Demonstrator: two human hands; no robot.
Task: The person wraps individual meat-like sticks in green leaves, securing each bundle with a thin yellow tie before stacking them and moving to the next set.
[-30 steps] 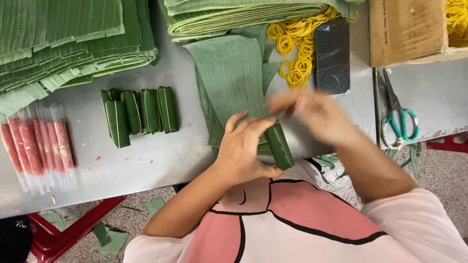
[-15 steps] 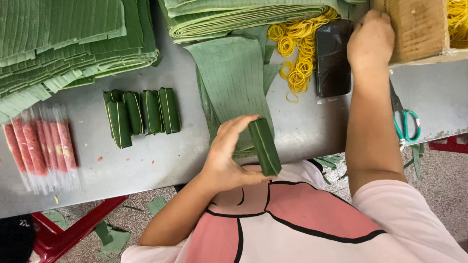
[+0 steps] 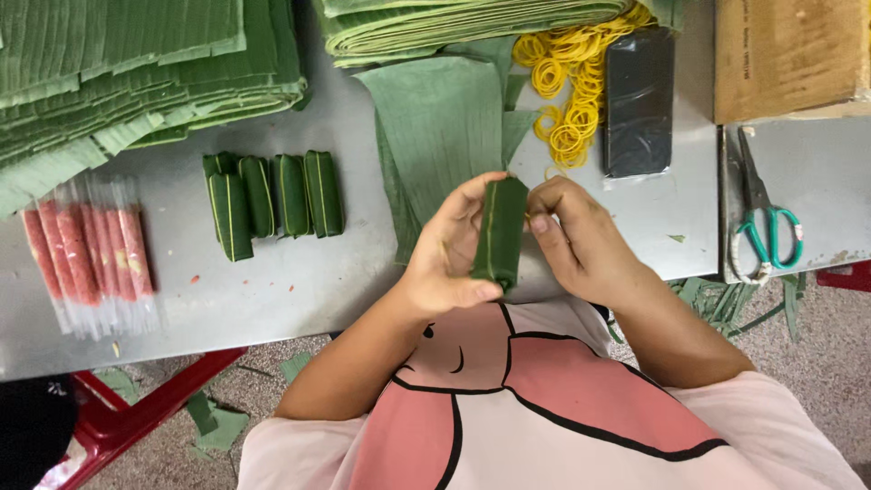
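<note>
Leaf-wrapped roll (image 3: 498,234): upright, long axis running away from the person, above the tabletop (image 3: 299,290) edge. Left hand (image 3: 446,256) grip pinching it; right hand (image 3: 581,238) fingers pressed at its top. Around: four wrapped rolls (image 3: 272,198), loose leaf (image 3: 445,136), yellow rubber bands (image 3: 572,91), scissors (image 3: 762,222).

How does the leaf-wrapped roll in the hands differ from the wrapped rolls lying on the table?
The held roll is off the table, gripped by the left hand and right hand; the finished rolls lie untouched on the table. The held roll is alone; the finished rolls sit side by side. All are green leaf bundles of similar shape.
</note>
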